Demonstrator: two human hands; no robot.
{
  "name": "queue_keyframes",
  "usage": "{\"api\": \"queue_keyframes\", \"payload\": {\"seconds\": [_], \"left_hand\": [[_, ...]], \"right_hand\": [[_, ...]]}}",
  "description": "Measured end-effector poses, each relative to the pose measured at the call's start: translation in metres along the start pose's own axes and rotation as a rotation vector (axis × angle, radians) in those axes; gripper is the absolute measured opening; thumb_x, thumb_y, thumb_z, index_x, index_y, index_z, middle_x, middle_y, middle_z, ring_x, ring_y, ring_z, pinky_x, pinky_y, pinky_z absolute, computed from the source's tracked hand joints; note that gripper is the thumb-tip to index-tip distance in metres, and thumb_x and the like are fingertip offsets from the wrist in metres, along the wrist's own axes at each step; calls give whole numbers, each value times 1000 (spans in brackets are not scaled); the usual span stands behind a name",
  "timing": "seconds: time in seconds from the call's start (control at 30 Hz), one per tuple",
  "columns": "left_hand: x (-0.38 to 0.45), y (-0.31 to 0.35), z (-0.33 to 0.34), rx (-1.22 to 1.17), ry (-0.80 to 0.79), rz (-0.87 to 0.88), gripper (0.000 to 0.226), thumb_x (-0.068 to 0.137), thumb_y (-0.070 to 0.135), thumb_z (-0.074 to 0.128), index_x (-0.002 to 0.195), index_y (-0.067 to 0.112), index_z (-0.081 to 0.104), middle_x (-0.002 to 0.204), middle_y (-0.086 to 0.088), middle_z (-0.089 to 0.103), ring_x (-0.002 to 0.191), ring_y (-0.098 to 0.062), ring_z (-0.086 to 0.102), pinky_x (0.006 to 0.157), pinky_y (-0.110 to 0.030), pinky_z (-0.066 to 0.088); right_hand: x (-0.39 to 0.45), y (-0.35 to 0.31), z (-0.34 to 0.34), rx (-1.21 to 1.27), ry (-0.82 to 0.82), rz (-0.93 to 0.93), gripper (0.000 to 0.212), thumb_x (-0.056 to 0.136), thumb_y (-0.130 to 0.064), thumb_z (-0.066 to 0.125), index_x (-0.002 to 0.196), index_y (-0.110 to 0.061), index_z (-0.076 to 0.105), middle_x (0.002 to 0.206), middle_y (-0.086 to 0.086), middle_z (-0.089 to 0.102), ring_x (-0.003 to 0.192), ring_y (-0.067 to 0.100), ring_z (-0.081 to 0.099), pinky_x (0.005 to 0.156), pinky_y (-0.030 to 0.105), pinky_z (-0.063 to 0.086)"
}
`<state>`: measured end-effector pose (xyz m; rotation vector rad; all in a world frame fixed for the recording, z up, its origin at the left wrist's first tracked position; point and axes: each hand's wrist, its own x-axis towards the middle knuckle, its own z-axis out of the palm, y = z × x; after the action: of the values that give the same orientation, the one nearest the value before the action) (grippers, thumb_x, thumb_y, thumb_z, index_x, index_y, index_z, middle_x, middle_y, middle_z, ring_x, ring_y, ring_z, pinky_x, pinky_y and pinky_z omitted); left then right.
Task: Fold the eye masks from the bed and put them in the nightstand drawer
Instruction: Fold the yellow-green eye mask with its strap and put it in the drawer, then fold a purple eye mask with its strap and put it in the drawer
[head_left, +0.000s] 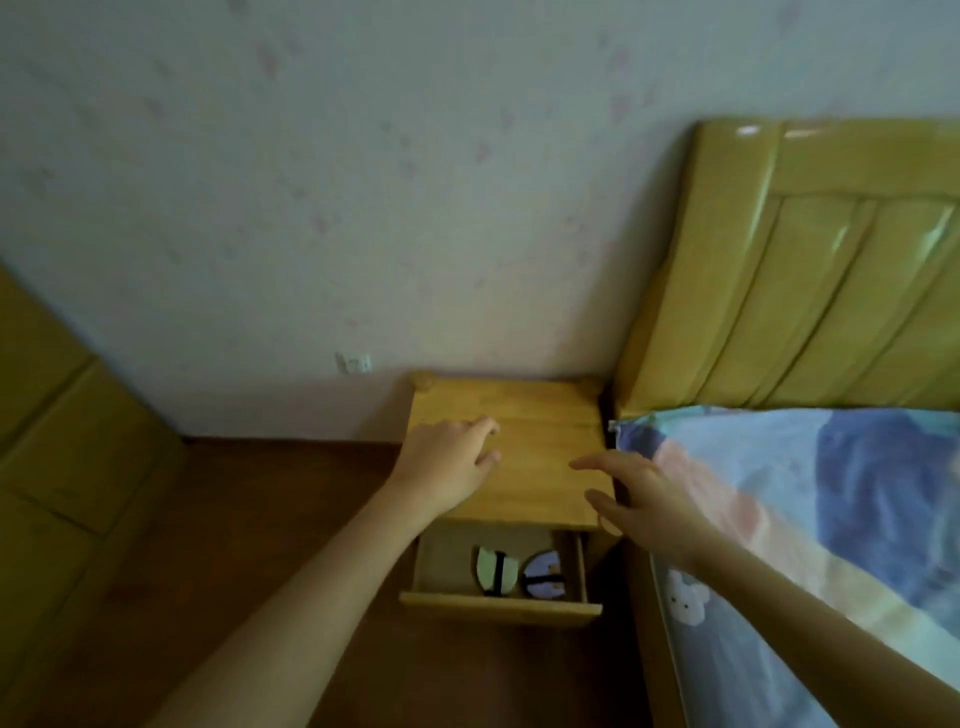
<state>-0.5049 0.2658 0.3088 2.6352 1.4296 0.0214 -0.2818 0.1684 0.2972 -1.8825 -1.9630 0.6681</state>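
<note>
The nightstand (540, 467) stands between the wall and the bed (831, 519), and its drawer (498, 605) is pulled out. Two folded eye masks lie side by side inside it: a pale green eye mask (494, 570) on the left and a lilac eye mask (544, 576) on the right, close together. The left hand (447, 465) is over the nightstand top with relaxed fingers and holds nothing. The right hand (641, 501) is spread open near the right edge, also holding nothing.
</note>
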Motion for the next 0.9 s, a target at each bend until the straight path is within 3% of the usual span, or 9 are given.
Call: {"api": "queue_keyframes", "payload": {"seconds": [0.1, 0.2, 0.37, 0.57, 0.9], "left_hand": [[-12, 21, -61, -9, 85, 93, 39, 95, 45, 46, 130, 27, 48, 106, 4, 69, 96, -19, 66, 81, -37, 53], [-22, 39, -116, 16, 148, 197, 40, 94, 46, 46, 131, 31, 48, 108, 7, 69, 101, -18, 64, 83, -33, 50], [-39, 74, -191, -15, 274, 423, 38, 94, 47, 44, 130, 34, 49, 107, 11, 68, 100, -18, 63, 79, -32, 46], [-85, 133, -220, -70, 349, 862, 38, 94, 48, 45, 129, 34, 48, 104, 10, 67, 99, -15, 62, 80, -31, 45], [-205, 224, -224, -251, 176, 1325, 34, 93, 48, 51, 125, 37, 52, 95, 16, 65, 91, -5, 62, 67, -25, 45]], "right_hand": [[-38, -32, -63, -35, 166, 24, 34, 89, -23, 59, 122, -30, 56, 115, -19, 52, 113, 5, 49, 93, 18, 33], [-75, -58, -106, -52, 289, 37, 33, 88, -27, 59, 120, -30, 58, 120, -7, 61, 116, 13, 54, 96, 31, 43], [-152, -104, -149, -139, 516, 132, 36, 90, -26, 58, 126, -31, 54, 125, -14, 55, 116, 1, 46, 97, 24, 36], [-257, -169, -129, -239, 727, 367, 39, 89, -28, 61, 127, -32, 53, 131, -8, 55, 124, 10, 46, 103, 34, 39], [-441, -270, -77, -387, 889, 731, 39, 89, -30, 61, 127, -31, 53, 130, -8, 55, 121, 8, 50, 102, 29, 42]]}}
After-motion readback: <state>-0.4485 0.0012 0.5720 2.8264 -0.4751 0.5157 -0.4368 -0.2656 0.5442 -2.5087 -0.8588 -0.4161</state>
